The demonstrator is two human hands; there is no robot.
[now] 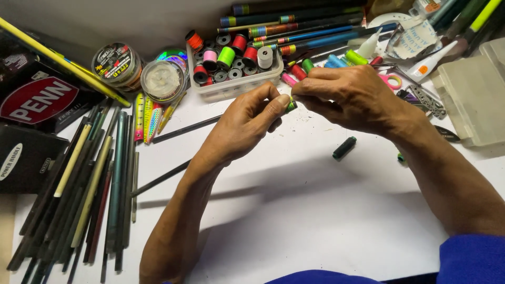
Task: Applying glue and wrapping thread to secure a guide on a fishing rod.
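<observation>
My left hand [247, 123] and my right hand [350, 94] meet above the white table [294, 210]. Between their fingertips they pinch a small dark green piece with a yellow-green band [291, 105]. The left thumb and forefinger close on its left side, and the right fingers close on its right end. Most of the piece is hidden by the fingers. A dark green cylinder [344, 148] lies loose on the table just below my right hand.
A clear tray of thread spools [234, 60] stands behind the hands. Several thin rod blanks [89, 189] lie at the left, with fishing lures [149, 117] and line spools [117, 64]. Wrapped rods [305, 26] line the back, a plastic box [473, 97] sits right, and dark packages [31, 126] sit far left.
</observation>
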